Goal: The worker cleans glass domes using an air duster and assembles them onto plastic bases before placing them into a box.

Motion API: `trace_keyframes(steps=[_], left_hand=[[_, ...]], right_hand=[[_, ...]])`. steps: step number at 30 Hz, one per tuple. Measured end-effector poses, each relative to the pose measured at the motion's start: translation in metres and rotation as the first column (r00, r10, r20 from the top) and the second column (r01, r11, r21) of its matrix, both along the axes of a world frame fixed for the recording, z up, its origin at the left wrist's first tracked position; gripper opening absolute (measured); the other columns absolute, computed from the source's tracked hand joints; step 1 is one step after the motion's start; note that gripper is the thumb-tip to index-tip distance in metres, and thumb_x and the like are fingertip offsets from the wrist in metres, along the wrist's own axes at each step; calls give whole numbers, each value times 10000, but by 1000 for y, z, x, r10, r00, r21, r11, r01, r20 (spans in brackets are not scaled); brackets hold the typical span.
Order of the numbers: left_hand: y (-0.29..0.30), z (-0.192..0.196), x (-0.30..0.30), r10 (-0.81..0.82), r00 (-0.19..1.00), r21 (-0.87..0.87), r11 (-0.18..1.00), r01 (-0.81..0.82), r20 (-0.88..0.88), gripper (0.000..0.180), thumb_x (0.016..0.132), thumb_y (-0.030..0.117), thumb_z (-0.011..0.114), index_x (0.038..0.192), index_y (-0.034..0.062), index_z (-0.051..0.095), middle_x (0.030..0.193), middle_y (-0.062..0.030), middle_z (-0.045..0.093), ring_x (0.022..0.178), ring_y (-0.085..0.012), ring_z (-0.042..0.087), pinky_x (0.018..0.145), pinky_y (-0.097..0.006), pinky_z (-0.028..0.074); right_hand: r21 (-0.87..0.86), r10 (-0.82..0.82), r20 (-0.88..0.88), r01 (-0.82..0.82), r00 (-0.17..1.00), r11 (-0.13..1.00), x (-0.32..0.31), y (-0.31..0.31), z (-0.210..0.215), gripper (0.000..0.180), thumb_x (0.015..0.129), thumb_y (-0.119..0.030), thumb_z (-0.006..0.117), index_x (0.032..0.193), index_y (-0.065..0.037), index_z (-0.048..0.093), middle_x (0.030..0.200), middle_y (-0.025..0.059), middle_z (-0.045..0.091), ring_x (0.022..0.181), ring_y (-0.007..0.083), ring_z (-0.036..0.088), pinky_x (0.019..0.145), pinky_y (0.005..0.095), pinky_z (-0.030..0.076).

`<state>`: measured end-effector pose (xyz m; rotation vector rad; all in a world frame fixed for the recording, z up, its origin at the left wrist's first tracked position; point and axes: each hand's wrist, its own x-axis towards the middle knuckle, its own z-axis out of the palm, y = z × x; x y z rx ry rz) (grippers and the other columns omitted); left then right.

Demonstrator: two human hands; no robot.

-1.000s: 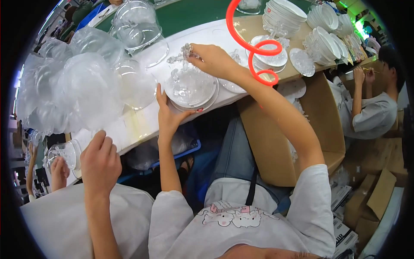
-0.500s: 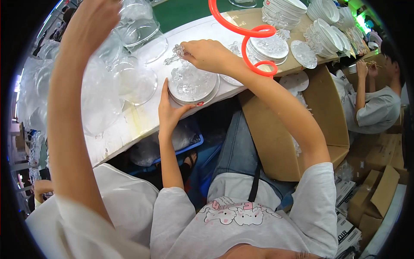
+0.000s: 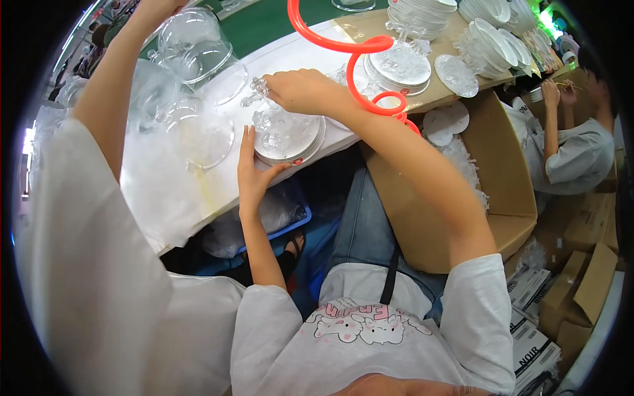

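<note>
White bench (image 3: pixel 158 211): clear piece (image 3: pixel 255 92) pinched by a disc stack's (image 3: pixel 290 156) far edge.
Top disc already bears clear clusters (image 3: pixel 281 129); whether it is finished, I cannot tell. Right hand (image 3: pixel 295 91) is knuckles-up, fingertips closed on the piece; nearer the body, left hand (image 3: pixel 254 173) cups the stack, thumb splayed. Right of the grip: another loaded stack (image 3: pixel 395 84).

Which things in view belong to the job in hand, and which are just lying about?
In hand:
- white disc stack, left hand spread against its edge
- clear knobbly piece, held in right hand

Apparently just about, untouched by these hands:
- red coiled hose
- clear domes
- open cardboard box
- blue bin
</note>
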<state>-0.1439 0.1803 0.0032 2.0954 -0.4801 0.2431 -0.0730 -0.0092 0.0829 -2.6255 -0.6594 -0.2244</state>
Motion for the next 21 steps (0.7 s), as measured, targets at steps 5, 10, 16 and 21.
trace_keyframes(steps=[5,10,16,21], left_hand=[[-1,-9,2,-16,1000,-22,1000,15,-25,969,513,128,837,1333,-4,338,1406,-209,295,1276,-291,351,1010,-343,341],[43,-10,12,18,999,83,996,-14,-46,936,545,107,819,1331,-26,328,1399,-194,320,1260,-271,374,1033,-322,306],[21,-3,6,93,993,22,996,-92,-68,803,682,117,737,1343,-34,307,1384,-200,339,1265,-285,354,1041,-325,277],[-18,-15,-62,362,899,120,909,-398,246,564,801,83,602,1300,-42,368,1301,-202,426,1196,-336,414,1014,-366,297]], right_hand=[[167,-139,156,112,978,980,-22,-6,-11,456,862,-333,511,1231,-83,413,987,189,585,868,344,594,681,432,499],[287,-150,116,111,982,951,-129,-11,-16,621,789,-202,604,1321,-53,321,1281,226,404,1128,364,461,843,415,464],[310,151,-352,-38,924,950,-272,-73,-45,346,848,-254,552,1162,-116,506,1102,87,580,1013,257,562,800,364,492],[271,-11,-432,141,902,952,-336,-153,-27,194,859,-257,527,965,-120,613,879,77,633,818,266,609,683,362,491]])
